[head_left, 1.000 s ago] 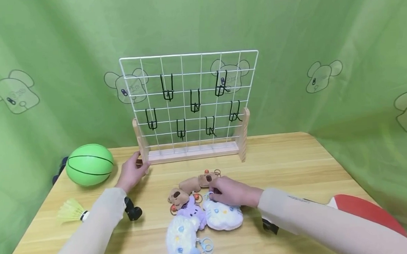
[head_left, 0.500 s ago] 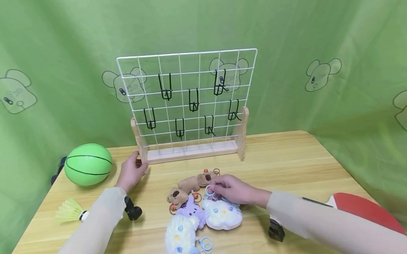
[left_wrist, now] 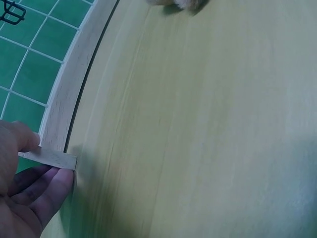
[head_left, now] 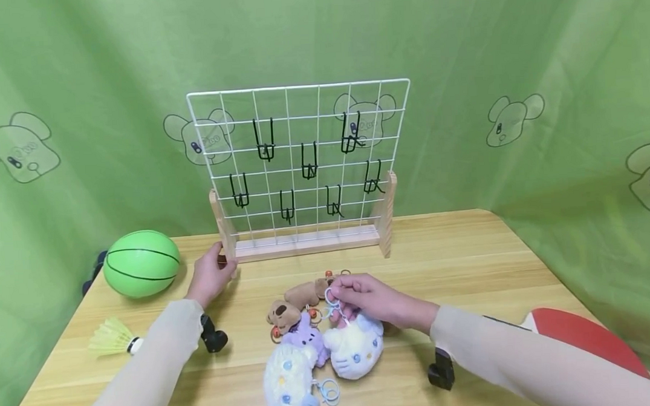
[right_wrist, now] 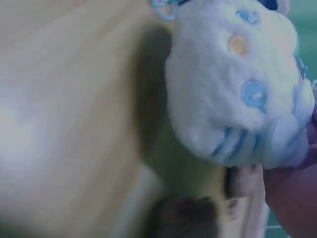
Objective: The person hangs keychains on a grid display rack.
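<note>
Two hands work well apart: the left hand (head_left: 208, 281) grips the left leg (head_left: 223, 224) of the rack (head_left: 307, 245), and the right hand (head_left: 370, 299) pinches the blue ring (head_left: 326, 295) of a white plush toy (head_left: 357, 350), just right of the purple toy (head_left: 311, 338). A steady leg and an uncovered ring opening would serve best; whether the plush touches the desk (head_left: 463, 254) is hard to tell.
</note>
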Demonstrator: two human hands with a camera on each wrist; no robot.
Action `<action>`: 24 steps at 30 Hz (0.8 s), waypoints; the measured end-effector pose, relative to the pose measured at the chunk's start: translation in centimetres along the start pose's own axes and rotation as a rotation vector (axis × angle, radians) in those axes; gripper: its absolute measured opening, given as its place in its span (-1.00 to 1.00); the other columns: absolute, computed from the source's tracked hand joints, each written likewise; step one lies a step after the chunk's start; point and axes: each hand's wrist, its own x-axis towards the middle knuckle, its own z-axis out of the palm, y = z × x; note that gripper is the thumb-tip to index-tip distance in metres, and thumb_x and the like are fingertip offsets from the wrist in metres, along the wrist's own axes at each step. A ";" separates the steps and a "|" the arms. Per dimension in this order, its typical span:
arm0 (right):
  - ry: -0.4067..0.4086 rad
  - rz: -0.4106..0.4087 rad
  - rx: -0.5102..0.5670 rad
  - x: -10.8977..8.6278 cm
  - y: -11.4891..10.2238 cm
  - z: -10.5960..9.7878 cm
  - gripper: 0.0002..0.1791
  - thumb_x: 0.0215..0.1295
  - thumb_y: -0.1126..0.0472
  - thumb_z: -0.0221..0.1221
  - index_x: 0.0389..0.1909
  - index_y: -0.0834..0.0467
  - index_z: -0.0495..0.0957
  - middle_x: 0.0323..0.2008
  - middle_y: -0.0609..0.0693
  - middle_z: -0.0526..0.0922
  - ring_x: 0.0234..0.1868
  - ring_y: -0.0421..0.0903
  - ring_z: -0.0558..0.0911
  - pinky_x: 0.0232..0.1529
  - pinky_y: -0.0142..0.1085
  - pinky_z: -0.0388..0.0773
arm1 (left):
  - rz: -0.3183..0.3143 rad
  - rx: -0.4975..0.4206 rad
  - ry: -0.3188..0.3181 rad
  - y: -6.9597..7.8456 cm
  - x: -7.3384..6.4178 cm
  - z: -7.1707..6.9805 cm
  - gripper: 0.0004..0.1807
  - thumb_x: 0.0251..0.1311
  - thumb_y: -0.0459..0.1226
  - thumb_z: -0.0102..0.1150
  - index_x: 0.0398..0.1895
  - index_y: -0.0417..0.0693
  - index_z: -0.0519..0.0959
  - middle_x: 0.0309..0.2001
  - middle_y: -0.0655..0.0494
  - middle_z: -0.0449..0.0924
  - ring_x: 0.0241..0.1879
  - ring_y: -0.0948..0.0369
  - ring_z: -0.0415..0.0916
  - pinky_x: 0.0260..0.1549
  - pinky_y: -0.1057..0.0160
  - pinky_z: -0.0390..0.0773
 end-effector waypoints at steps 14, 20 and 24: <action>0.323 -0.425 -0.161 5.0 -12.1 0.3 -0.75 0.61 0.27 -0.01 0.04 0.37 0.53 -0.36 0.16 0.69 -0.42 -0.20 0.61 -0.40 -0.44 0.61 | 0.013 0.027 -0.001 0.0 0.1 0.1 -0.35 0.49 -0.33 0.03 0.55 -0.42 0.16 0.18 -0.54 0.58 0.15 -0.30 0.64 0.12 -0.11 0.71; 0.449 -0.551 -0.146 8.2 -16.4 0.6 -0.77 0.64 0.24 -0.03 0.05 0.32 0.47 -0.34 0.23 0.71 -0.45 -0.16 0.61 -0.45 -0.40 0.61 | -0.003 0.035 -0.003 0.3 -0.1 -0.1 -0.36 0.48 -0.36 0.03 0.54 -0.43 0.17 0.17 -0.55 0.58 0.14 -0.30 0.63 0.09 -0.10 0.72; 0.532 -0.586 -0.165 9.8 -18.0 0.6 -0.77 0.66 0.22 -0.05 0.07 0.30 0.46 -0.34 0.29 0.69 -0.47 -0.14 0.62 -0.50 -0.36 0.60 | -0.008 0.033 0.000 0.3 0.0 0.0 -0.36 0.48 -0.36 0.03 0.55 -0.41 0.17 0.17 -0.53 0.59 0.14 -0.29 0.64 0.09 -0.09 0.72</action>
